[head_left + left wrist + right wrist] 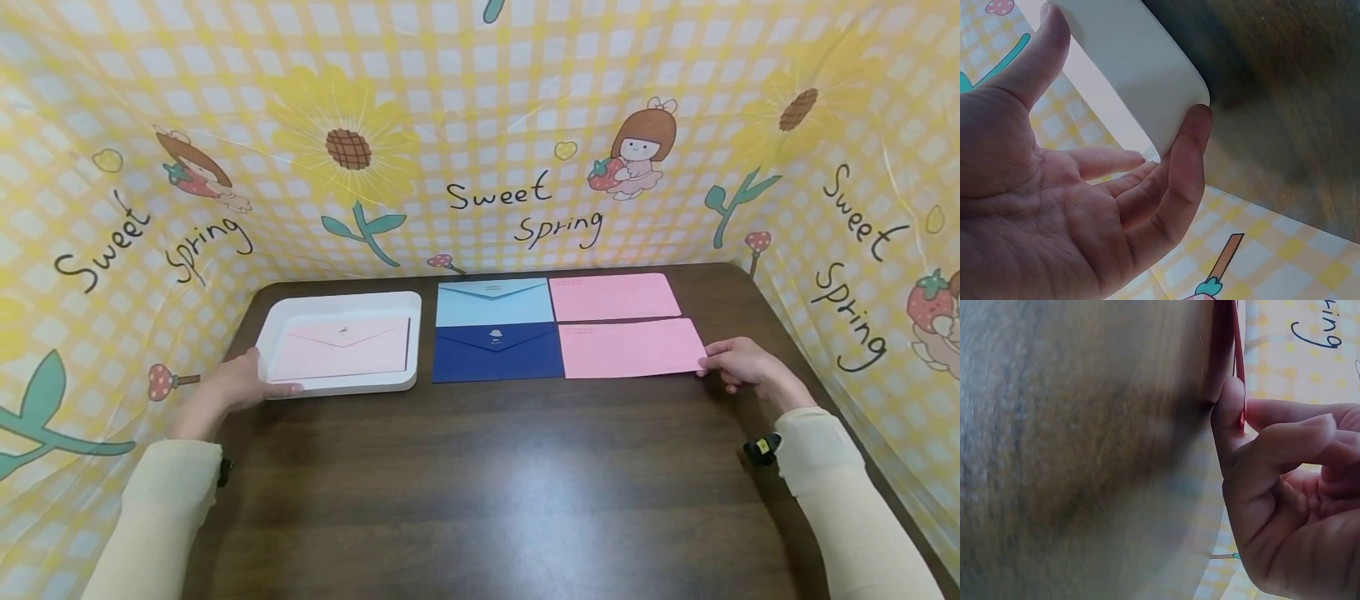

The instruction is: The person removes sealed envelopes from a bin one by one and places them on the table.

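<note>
White tray (360, 387), by left edge of desk (480, 483), gripped at near-left corner by left hand (242, 382). Nearer pink envelope (630, 350), toward right edge, pinched at near-right corner by right hand (742, 364); crease could be caused by corner-only hold.

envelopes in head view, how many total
5 visible: pale pink envelope in the white tray; light blue envelope, with navy envelope nearer; right of those, far pink envelope and near pink envelope, pinched by the right hand. More may hide beneath the pale one.
</note>
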Available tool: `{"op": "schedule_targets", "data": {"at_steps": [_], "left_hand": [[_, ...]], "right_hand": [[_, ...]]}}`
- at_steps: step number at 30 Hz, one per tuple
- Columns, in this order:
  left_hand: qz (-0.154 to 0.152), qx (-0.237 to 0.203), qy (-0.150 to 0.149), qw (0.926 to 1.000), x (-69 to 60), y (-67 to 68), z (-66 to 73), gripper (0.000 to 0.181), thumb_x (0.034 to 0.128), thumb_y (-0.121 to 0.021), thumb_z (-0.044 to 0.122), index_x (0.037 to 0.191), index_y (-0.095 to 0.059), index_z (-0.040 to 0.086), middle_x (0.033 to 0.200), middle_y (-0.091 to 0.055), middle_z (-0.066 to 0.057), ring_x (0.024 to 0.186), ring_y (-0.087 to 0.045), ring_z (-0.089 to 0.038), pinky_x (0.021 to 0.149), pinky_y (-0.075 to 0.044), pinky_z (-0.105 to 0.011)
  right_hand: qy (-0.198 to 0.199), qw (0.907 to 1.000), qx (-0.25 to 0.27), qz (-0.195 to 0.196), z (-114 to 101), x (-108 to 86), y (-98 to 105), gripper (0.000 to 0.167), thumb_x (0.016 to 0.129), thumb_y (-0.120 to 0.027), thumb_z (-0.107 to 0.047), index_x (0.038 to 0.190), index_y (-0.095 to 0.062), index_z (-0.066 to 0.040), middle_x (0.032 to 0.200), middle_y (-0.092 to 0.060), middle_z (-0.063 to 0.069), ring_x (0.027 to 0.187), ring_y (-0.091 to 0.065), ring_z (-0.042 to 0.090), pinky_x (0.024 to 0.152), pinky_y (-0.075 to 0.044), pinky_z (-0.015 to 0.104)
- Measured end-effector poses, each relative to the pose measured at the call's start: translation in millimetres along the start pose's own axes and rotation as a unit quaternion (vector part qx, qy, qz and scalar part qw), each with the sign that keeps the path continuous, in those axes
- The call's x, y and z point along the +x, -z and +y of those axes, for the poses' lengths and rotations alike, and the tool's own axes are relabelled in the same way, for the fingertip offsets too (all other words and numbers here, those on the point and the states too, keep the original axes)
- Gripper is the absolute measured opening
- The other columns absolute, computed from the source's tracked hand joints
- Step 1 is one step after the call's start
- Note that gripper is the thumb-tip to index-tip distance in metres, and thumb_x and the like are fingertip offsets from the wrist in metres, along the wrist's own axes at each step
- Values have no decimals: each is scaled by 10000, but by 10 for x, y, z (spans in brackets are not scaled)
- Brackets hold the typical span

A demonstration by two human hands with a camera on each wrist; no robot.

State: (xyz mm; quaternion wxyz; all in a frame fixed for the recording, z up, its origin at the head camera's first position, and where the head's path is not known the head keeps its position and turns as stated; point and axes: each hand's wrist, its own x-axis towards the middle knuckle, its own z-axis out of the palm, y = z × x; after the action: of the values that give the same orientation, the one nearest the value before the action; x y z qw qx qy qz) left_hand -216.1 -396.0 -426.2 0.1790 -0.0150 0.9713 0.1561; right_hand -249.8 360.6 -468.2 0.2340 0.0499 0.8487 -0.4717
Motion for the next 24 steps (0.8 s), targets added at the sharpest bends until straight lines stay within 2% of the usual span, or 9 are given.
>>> {"op": "schedule_targets", "data": {"at_steps": [7,16,24], "left_hand": [[-29,28,59,10000,3,4,3,1239,906,-779,565,1486,-111,-303,1488,-197,-544,1342,-289,-707,1100,-316,-719],[59,-26,19,10000,11,-5,-20,1216,903,-793,543,1497,-136,-289,1480,-218,-545,1326,-313,-705,1088,-322,-728],[85,11,-88,9999,17,-20,-27,1195,899,-800,529,1489,-162,-291,1466,-248,-548,1300,-355,-700,1056,-358,-728]], "right_hand": [[-98,9997,138,190,8,7,-18,397,1077,-603,-183,1288,-541,148,814,-671,-27,538,-474,97,547,-480,261],[-198,9983,-4,541,-26,-23,-62,503,1090,-571,-262,1336,-546,176,789,-533,12,603,-520,105,581,-516,267],[-219,9980,-136,578,-49,-65,-97,533,1095,-557,-270,1368,-527,187,756,-538,-1,632,-525,99,593,-524,257]]}}
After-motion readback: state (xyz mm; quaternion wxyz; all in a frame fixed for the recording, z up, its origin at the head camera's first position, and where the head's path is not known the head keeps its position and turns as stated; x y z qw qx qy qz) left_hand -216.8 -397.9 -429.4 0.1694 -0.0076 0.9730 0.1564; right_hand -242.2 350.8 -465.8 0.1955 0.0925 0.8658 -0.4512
